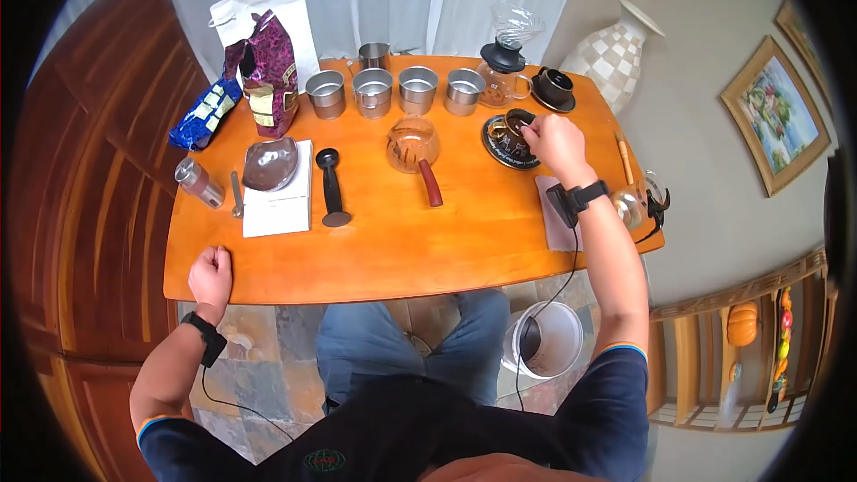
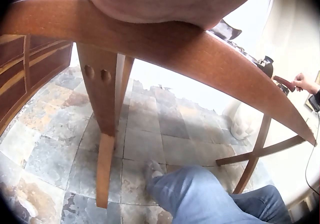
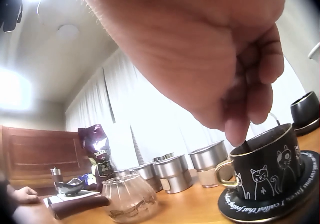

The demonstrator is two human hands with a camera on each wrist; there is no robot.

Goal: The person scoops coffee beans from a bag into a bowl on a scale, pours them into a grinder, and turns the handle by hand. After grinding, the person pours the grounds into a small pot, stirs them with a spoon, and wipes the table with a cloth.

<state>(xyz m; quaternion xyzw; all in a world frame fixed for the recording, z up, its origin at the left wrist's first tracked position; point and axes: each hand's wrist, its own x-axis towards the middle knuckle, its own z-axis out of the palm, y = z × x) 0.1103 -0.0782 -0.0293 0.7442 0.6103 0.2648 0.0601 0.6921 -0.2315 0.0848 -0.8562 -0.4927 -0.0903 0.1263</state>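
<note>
In the head view my right hand (image 1: 557, 145) is over a black cup (image 3: 262, 170) with white cat drawings and a gold handle. Its thumb and fingers pinch a thin spoon-like utensil (image 3: 246, 145), whose lower end is hidden inside the cup. The cup stands upright on a black saucer (image 3: 245, 211) with white lettering. My left hand (image 1: 211, 278) rests loosely curled on the table's front edge, holding nothing. Nearest to it are a small glass-bodied grinder (image 1: 199, 183) and white pads (image 1: 277, 214) under a dark shallow dish (image 1: 270, 164).
A glass pot (image 1: 412, 145) with a red handle lies mid-table, beside a black tamper (image 1: 331, 187). Several metal cups (image 1: 372, 92) line the back near coffee bags (image 1: 270, 71). A dripper (image 1: 513, 31) on a glass server stands back right. A white bin (image 1: 562, 339) is below.
</note>
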